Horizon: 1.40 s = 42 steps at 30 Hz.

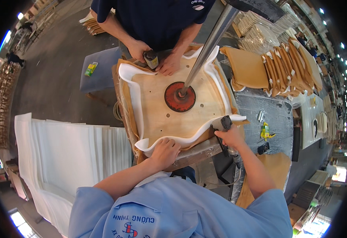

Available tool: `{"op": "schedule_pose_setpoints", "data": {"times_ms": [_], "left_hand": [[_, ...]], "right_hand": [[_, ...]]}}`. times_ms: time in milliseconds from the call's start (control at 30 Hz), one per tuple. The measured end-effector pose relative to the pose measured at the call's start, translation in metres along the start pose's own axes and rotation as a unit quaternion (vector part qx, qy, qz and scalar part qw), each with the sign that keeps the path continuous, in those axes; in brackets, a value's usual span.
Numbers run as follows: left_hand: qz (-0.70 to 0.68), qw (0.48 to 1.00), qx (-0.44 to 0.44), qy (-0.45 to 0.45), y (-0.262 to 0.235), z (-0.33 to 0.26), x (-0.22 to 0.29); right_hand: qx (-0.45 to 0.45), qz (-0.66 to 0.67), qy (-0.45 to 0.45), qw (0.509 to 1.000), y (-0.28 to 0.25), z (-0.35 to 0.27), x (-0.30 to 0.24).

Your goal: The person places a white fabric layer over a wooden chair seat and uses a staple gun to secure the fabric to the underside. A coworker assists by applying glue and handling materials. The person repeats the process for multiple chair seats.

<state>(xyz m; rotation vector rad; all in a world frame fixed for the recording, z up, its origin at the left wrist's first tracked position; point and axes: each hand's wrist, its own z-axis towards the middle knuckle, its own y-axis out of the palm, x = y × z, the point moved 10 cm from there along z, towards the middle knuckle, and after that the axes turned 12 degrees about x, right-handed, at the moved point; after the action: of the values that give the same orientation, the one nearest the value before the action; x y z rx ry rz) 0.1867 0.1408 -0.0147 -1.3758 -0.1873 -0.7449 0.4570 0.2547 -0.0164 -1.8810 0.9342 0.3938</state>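
A square wooden seat panel (153,123) lies before me, with white foam (135,103) and tan covering (225,89) turned up around its edges. My left hand (166,152) is closed over the near edge, its fingers curled on the foam beside the front left corner. In my right hand (232,137) is a staple gun (222,123), its head at the near right edge of the panel. A red round press disc (180,96) on a metal rod (209,43) rests on the panel's middle. Across from me, a co-worker's hand (137,49) holds another staple gun (151,59); their other hand (169,64) presses the far edge.
White foam sheets (74,146) are stacked at left. A blue-grey padded seat (98,67) bears a small green-yellow box (91,69). Covered tan cushions (284,69) stand in a row at right, behind a wrapped table (278,119) with a yellow-green packet (265,131). An air hose (237,178) hangs near my right arm.
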Motion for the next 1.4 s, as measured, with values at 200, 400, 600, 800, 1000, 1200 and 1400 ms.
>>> {"op": "schedule_pose_setpoints", "data": {"times_ms": [200,400,600,800,1000,1200,1400], "left_hand": [[-0.047,0.995,-0.073,0.042,0.003,0.011,-0.012],[-0.050,0.997,-0.052,0.032,0.006,0.022,-0.035],[-0.069,0.996,0.042,-0.032,-0.001,0.018,-0.056],[-0.117,0.979,0.155,-0.060,-0.006,0.016,-0.060],[-0.131,0.975,0.158,-0.080,-0.004,0.016,-0.065],[-0.123,0.978,0.147,-0.082,-0.006,0.017,-0.064],[-0.132,0.978,0.144,-0.078,-0.002,0.016,-0.060]], "right_hand": [[0.010,-0.021,0.017,1.000,-0.002,-0.005,-0.004],[0.027,-0.051,0.033,0.998,-0.010,-0.017,-0.017],[0.007,0.083,0.030,0.996,0.032,-0.079,-0.017],[-0.013,0.145,0.032,0.989,0.113,-0.126,-0.041],[0.001,0.119,0.067,0.991,0.132,-0.121,-0.041],[0.001,0.075,0.034,0.997,0.139,-0.117,-0.050],[0.044,0.002,-0.037,0.998,0.139,-0.113,-0.053]]}}
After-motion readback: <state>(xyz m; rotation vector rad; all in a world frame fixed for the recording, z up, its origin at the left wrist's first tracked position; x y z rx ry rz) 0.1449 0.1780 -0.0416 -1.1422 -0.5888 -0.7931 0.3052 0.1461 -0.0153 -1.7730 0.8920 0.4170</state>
